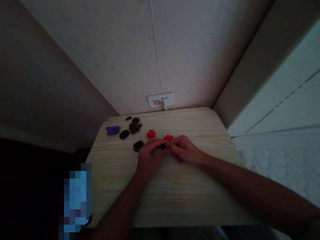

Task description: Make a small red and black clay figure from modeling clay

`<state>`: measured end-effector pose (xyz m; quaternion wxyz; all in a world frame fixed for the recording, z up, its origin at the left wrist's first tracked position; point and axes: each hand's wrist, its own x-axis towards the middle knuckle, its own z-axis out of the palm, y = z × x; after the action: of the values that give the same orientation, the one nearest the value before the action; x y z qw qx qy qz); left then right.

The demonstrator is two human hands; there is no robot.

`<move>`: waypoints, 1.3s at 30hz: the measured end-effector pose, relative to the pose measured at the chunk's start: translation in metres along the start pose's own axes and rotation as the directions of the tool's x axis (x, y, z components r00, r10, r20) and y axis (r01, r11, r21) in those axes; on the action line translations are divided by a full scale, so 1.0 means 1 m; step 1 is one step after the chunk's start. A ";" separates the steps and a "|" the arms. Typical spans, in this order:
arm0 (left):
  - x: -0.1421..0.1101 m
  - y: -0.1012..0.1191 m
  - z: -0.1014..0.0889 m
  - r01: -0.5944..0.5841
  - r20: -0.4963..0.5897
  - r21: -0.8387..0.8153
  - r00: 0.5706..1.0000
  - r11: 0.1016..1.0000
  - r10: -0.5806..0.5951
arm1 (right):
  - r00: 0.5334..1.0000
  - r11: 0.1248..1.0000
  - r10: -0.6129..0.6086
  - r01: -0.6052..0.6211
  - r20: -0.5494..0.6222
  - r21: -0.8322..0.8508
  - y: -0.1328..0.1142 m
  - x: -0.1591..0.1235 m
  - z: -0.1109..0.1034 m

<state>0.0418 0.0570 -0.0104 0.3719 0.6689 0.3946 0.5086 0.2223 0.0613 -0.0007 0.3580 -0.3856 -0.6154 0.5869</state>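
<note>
My left hand (149,156) and my right hand (183,149) meet fingertip to fingertip over the middle of a light wooden table (175,186). Between the pinched fingers sits a small dark piece of modelling clay (163,146). Just beyond my right fingers lies a small red clay piece (168,137). Another red piece (151,134) lies a little further left. A black lump (138,145) rests close to my left hand.
Further back left lie a second black lump (124,134), a dark brown clay shape (135,126), a small brown bit (128,118) and a purple piece (112,130). A wall socket (160,100) sits behind the table. A white panel (282,100) stands to the right.
</note>
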 end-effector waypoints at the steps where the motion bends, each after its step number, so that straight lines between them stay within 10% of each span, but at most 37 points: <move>1: 0.001 0.001 0.000 0.017 -0.011 -0.016 1.000 1.000 -0.017 | 1.000 1.000 -0.007 0.007 0.010 0.020 -0.001 -0.001 0.000; 27: 0.002 0.007 0.000 0.018 0.036 -0.109 0.999 0.994 -0.014 | 0.995 0.993 0.055 -0.063 0.086 0.098 -0.005 -0.001 -0.004; 39: 0.001 -0.011 -0.001 0.208 0.011 -0.351 0.976 0.913 -0.217 | 0.990 0.958 0.008 -0.047 0.138 0.283 -0.011 -0.001 0.001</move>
<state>0.0391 0.0627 -0.0194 0.5324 0.5380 0.3733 0.5364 0.2209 0.0599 0.0107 0.3593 -0.2979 -0.5416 0.6992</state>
